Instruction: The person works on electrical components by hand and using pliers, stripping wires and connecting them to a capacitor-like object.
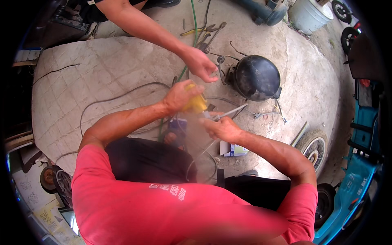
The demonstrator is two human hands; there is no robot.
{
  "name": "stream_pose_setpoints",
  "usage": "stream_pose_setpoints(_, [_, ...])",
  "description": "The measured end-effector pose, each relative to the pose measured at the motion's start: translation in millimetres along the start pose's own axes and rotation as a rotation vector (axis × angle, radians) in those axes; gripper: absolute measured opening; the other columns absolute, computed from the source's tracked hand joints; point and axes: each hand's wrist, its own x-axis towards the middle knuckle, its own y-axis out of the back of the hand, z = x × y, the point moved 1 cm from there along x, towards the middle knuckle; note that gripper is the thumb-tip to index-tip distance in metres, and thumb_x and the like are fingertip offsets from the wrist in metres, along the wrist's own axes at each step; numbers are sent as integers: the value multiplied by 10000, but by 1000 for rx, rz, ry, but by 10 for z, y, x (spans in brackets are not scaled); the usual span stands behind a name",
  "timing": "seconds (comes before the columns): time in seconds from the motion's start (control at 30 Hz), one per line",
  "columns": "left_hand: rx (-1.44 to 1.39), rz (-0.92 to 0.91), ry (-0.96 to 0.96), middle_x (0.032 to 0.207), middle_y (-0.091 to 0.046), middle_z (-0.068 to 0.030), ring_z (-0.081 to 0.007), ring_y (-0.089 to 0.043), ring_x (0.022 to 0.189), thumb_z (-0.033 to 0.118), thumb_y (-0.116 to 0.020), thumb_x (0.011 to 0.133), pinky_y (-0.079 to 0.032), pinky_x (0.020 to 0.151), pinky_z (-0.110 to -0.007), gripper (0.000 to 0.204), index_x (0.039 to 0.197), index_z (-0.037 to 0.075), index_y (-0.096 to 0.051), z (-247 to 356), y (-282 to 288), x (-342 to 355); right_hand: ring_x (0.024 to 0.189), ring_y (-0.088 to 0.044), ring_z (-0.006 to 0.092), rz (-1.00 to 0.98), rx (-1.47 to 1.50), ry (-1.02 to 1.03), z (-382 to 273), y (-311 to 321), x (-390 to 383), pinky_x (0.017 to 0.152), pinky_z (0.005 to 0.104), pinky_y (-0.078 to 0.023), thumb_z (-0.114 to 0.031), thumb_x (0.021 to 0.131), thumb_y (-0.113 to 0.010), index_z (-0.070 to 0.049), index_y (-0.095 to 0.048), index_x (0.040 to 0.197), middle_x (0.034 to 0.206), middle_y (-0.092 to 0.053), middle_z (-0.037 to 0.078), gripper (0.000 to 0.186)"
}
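My left hand (pixel 181 96) grips a yellow tool or container (pixel 195 104), its exact kind unclear. Just below it, my right hand (pixel 222 128) is closed on a pale grey part (pixel 213 116) with a ribbed section, touching or very near the yellow object; a thin light rod (pixel 237 109) sticks out up and right. A pale haze blurs the space beneath both hands, hiding some fingertips. Another person's hand (pixel 201 65) hangs above mine, fingers slightly bent, holding nothing visible. Right of it sits a black domed compressor (pixel 256 77) with wires and tubes.
Pliers (pixel 202 30), cables (pixel 130 86) and a small box (pixel 234 150) lie on a pale concrete slab (pixel 61 102). A spoked wheel (pixel 310 149) rests at right, beside a teal scooter (pixel 355 196). A white bucket (pixel 309 16) stands at upper right; wheels (pixel 55 179) lie at lower left.
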Motion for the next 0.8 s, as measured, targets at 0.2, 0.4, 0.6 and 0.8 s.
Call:
stream_pose_setpoints(0.2, [-41,-51,37,842,-596,-43,-98,-599,691,499,-639,968,-478,541,-244,462,1037,50,-555,21,-8,-6,549,-463,87,-3,37,-10,21,-13,-6,513,266,-368,-440,968,-666,-71,-603,971,651,-496,-25,375])
stream_pose_setpoints(0.4, [-167,-90,88,815,-648,-97,-136,-593,533,530,-636,959,-426,392,-249,495,1039,52,-532,38,-41,-35,554,-437,81,-133,238,-41,98,39,26,499,262,-338,-411,977,-660,-79,-592,978,644,-468,-39,339])
stream_pose_setpoints(0.6, [-35,-91,43,810,-652,-98,-138,-607,539,521,-634,962,-438,391,-253,483,1036,54,-537,87,-19,-54,573,-471,79,-140,-36,-2,48,106,-45,511,265,-368,-424,976,-654,-53,-600,1101,644,-492,-41,396])
stream_pose_setpoints(0.8, [-144,41,39,815,-652,-82,-136,-624,578,508,-673,942,-470,441,-257,487,1055,48,-556,176,431,51,634,-584,110,-40,-379,-78,454,125,-129,593,297,-474,-544,918,-683,11,-556,1337,717,-620,22,707])
